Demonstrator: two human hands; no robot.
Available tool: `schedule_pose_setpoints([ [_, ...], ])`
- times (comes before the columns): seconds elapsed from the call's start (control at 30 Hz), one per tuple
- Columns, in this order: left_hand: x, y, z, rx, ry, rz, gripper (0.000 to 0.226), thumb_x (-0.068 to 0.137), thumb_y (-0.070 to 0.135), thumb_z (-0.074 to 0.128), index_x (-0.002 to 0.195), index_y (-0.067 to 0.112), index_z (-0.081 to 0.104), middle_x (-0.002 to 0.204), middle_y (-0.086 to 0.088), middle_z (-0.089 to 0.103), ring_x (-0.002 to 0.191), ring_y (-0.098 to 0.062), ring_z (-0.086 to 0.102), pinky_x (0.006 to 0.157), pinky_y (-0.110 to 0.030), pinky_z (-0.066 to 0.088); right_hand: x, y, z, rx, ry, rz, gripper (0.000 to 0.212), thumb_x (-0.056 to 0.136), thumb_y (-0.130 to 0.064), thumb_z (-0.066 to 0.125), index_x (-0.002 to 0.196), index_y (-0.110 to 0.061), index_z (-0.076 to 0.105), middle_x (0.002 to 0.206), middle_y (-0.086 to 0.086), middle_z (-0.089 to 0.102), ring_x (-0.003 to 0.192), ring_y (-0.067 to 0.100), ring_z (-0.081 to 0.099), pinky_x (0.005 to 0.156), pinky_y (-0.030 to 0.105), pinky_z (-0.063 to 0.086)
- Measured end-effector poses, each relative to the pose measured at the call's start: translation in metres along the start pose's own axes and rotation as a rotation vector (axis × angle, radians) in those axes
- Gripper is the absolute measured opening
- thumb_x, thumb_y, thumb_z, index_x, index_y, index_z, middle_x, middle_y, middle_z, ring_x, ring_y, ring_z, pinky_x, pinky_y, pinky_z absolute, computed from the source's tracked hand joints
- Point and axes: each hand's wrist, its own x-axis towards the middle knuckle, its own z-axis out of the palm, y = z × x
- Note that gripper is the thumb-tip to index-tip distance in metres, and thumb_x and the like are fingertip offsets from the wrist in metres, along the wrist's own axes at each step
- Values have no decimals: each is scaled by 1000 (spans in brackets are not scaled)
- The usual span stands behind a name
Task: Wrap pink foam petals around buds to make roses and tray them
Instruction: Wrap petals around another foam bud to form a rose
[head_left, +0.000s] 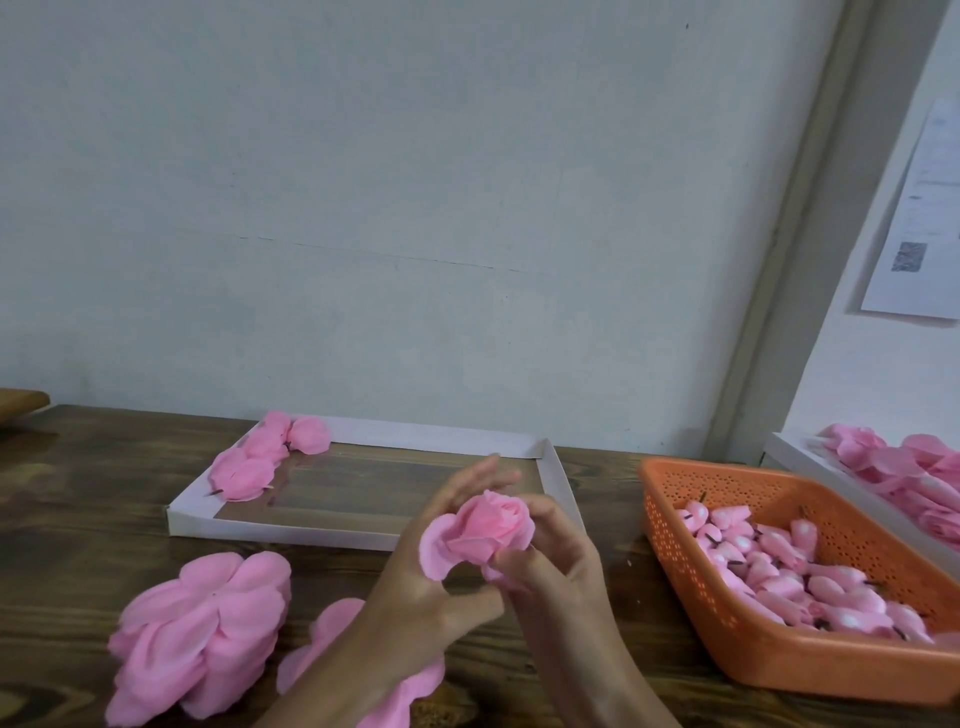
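A half-wrapped pink foam rose (488, 530) is held up above the table between both hands. My left hand (431, 587) cups it from the left and below, with one loose petal hanging over its fingers. My right hand (556, 566) pinches the rose's base from the right. Behind the hands lies a flat white tray (556, 478) with a few finished roses (265, 462) in its far left corner. An orange basket (691, 561) at the right holds several pink buds (795, 577) on dark stems.
Two stacks of flat pink petal sheets lie on the dark wooden table, one (202, 629) at the front left and one (332, 649) partly under my left forearm. A white box of more pink foam pieces (904, 478) stands at the far right. A pale wall rises behind.
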Motion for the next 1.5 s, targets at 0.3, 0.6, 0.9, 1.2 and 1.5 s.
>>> schedule_pose_setpoints([
  [0.3, 3, 2, 1, -369, 61, -149, 87, 59, 7, 84, 142, 9, 56, 122, -22, 73, 102, -34, 67, 81, -35, 50, 3, 0, 5, 142, -14, 6, 35, 77, -13, 74, 110, -4, 69, 107, 24, 72, 91, 36, 70, 69, 44, 57],
  [0.6, 4, 6, -2, -198, -20, -135, 60, 72, -19, 68, 129, -2, 59, 141, 2, 66, 76, -30, 67, 52, -27, 52, 2, 5, 1, -31, 28, -12, 38, 84, -8, 69, 120, 0, 66, 108, 26, 73, 79, 34, 70, 58, 39, 57],
  [0.9, 4, 3, 2, -260, 28, -106, 75, 72, -17, 70, 131, 30, 70, 113, -24, 72, 63, -21, 62, 56, -30, 50, 3, 5, -2, -4, 84, -46, 31, 83, -5, 65, 114, -3, 69, 99, 34, 71, 74, 35, 68, 57, 41, 57],
  [1.2, 4, 3, -2, -141, 34, -86, 78, 75, -15, 70, 139, 31, 63, 143, -3, 66, 118, -33, 70, 84, -53, 55, 2, 8, -2, -56, 83, -91, 36, 82, -15, 77, 113, -1, 67, 98, 28, 74, 77, 35, 72, 57, 41, 57],
  [1.5, 4, 8, -3, -7, 15, -37, 77, 73, -20, 71, 131, 29, 65, 138, -5, 68, 123, -29, 68, 81, -88, 43, 3, 10, -1, -132, -27, -133, 28, 86, 2, 72, 111, -10, 71, 110, 20, 75, 97, 38, 74, 62, 40, 61],
])
